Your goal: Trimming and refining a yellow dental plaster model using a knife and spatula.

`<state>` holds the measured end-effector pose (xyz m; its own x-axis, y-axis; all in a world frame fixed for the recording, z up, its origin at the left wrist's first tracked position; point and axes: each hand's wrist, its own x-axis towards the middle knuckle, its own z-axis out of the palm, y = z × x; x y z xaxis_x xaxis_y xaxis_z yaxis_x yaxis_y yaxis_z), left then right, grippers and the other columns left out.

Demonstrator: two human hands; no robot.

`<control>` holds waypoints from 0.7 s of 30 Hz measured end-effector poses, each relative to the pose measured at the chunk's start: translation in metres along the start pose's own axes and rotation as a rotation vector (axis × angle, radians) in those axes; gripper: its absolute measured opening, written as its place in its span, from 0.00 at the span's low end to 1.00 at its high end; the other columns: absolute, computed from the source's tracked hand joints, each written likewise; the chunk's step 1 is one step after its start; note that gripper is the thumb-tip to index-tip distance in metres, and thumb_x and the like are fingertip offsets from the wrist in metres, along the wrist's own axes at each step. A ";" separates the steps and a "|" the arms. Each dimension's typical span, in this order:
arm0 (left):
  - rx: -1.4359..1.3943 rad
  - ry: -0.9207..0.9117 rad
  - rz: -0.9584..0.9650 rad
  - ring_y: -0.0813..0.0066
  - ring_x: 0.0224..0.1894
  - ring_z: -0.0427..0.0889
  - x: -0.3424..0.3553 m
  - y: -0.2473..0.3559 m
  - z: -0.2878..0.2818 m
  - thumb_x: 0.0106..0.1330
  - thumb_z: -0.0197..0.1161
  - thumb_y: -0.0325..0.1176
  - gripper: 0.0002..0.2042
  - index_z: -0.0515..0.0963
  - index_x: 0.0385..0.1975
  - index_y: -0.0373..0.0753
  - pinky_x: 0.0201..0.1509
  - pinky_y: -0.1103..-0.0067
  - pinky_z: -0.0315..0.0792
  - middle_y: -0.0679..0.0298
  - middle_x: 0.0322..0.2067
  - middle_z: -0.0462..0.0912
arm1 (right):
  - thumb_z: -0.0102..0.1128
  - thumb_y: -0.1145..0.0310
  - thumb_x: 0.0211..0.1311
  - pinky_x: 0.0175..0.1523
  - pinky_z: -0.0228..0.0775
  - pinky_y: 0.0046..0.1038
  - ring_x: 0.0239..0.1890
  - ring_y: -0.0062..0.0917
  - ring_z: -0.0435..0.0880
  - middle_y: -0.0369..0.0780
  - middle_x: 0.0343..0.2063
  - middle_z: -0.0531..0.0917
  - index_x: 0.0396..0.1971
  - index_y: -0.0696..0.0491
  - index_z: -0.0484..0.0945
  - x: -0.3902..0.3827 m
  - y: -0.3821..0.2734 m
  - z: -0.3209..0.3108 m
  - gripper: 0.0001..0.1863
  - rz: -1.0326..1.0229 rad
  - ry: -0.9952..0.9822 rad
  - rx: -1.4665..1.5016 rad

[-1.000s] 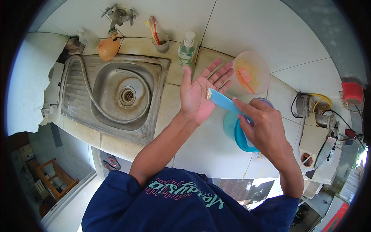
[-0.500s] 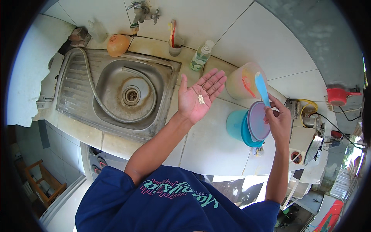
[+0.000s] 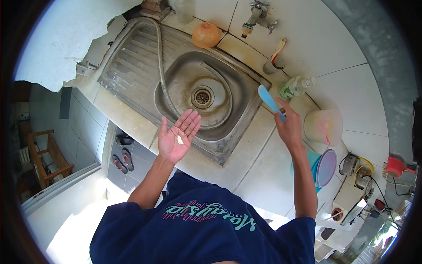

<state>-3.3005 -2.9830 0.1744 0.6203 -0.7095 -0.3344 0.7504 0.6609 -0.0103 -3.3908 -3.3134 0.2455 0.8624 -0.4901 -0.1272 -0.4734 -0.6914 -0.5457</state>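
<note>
Blue spatula (image 3: 269, 97): gripped at the lower end in the right hand (image 3: 288, 122), slanting up and leftward with the broad rounded end outermost; seen in front of the sink's right corner, cannot tell whether touching there.
Right hand: closed around the spatula handle, raised over the tiled counter (image 3: 259, 178), below the pump bottle (image 3: 292, 87) in view.
Left hand (image 3: 171, 144): palm up, laid flat with fingers straight and close together, thumb held apart; overlapping the near edge of the sink (image 3: 132, 48) in view.
Whitish lump (image 3: 180, 140): small, lying loose on the left palm, near the base of the fingers.
Sink: stainless steel, ridged on the left, stained brown around the drain (image 3: 202, 97).
Grey hose (image 3: 160, 57): running down from the ridged side and curving round inside the basin.
Behind the sink: orange rounded object (image 3: 206, 35), wall tap (image 3: 256, 20), grey cup (image 3: 273, 67) with a toothbrush (image 3: 278, 49) leaning inside.
Counter, right: green-and-clear pump bottle, then a translucent tub (image 3: 313, 125), then a turquoise container (image 3: 312, 157) with a lilac lid (image 3: 326, 168) at its right.
Floor, left: dark flip-flops (image 3: 127, 159) near a wooden frame (image 3: 49, 154).
</note>
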 end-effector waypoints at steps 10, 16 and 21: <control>0.030 -0.023 0.268 0.57 0.69 0.62 -0.042 0.059 0.002 0.74 0.38 0.55 0.34 0.59 0.65 0.29 0.73 0.66 0.56 0.49 0.63 0.67 | 0.52 0.73 0.60 0.48 0.73 0.43 0.43 0.47 0.82 0.54 0.39 0.82 0.50 0.56 0.78 0.090 -0.009 0.263 0.18 0.003 -0.105 -0.046; 0.014 -0.072 0.310 0.56 0.70 0.58 -0.035 0.070 0.000 0.74 0.38 0.55 0.34 0.59 0.65 0.28 0.75 0.65 0.52 0.48 0.65 0.64 | 0.57 0.73 0.59 0.48 0.74 0.37 0.42 0.45 0.83 0.51 0.40 0.83 0.48 0.55 0.80 0.062 -0.027 0.198 0.16 -0.010 -0.182 0.151; -0.009 -0.056 0.259 0.53 0.73 0.50 0.006 0.059 0.029 0.73 0.32 0.60 0.38 0.51 0.68 0.29 0.77 0.65 0.44 0.45 0.70 0.52 | 0.58 0.76 0.59 0.38 0.75 0.32 0.31 0.39 0.83 0.45 0.31 0.83 0.46 0.51 0.82 -0.004 -0.101 0.085 0.15 -0.227 -0.128 0.191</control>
<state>-3.2455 -2.9557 0.1991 0.8032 -0.5290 -0.2739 0.5633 0.8240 0.0603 -3.3315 -3.1964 0.2310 0.9635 -0.2550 -0.0811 -0.2343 -0.6575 -0.7161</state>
